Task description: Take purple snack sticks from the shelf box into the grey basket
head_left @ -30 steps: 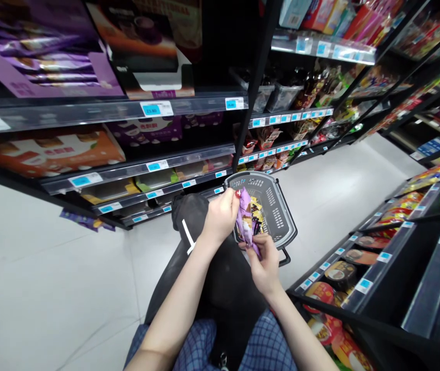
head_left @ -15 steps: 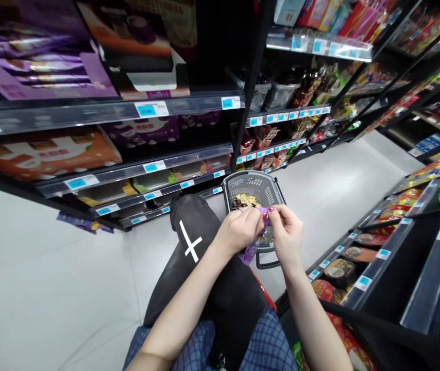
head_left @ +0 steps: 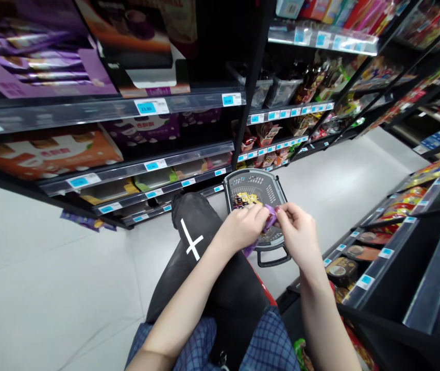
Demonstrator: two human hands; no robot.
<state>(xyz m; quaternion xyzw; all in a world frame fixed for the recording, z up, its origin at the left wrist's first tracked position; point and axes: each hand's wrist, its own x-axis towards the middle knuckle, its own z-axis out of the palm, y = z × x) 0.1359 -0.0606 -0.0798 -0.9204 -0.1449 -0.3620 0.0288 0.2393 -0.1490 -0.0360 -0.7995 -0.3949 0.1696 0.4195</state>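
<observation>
My left hand [head_left: 245, 226] is closed around a purple plastic packet [head_left: 270, 216], whose lower end shows below the fingers. Against the packet's upper edge, the fingertips of my right hand [head_left: 298, 230] are pinched. Both hands are close together over a grey shopping basket [head_left: 269, 176] on the floor. Small yellow and dark packets [head_left: 246, 199] lie in that basket; my hands hide part of it. What the purple packet contains cannot be made out.
Black shelving [head_left: 104, 111] with boxed snacks runs along the left. Another rack [head_left: 376, 263] with bagged and tubbed food stands to the right. A pale aisle floor [head_left: 343, 180] stretches between them. My bent knee [head_left: 192, 221] is left of the basket, whose handle [head_left: 274, 260] points toward me.
My right hand has shifted a little to the right and turned. More of the purple packet's top now shows between my hands, while its lower end is less visible.
</observation>
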